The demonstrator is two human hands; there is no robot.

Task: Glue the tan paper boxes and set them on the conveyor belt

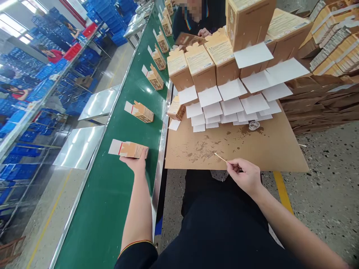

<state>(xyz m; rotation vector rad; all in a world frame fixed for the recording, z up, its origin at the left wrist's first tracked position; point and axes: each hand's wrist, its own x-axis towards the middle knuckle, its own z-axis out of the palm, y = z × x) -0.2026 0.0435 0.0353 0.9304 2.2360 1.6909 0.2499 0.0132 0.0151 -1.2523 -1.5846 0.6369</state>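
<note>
The printing on the box [129, 148] is too small to read, and so are the labels on the stacked cartons [200, 66], while a co-worker's hand [204, 32] shows only partly behind them. The left hand [133, 163] reaches out over the green belt [103, 213] and grips that box from the near side, its fingers partly hidden; the right hand [244, 175], bent at the wrist, pinches a thin stick [220, 157] whose tip is above the stained cardboard [275, 155].

Green belt [101, 216]; brown carton [130, 148], white flap [114, 147], red stripe [120, 148]
</note>
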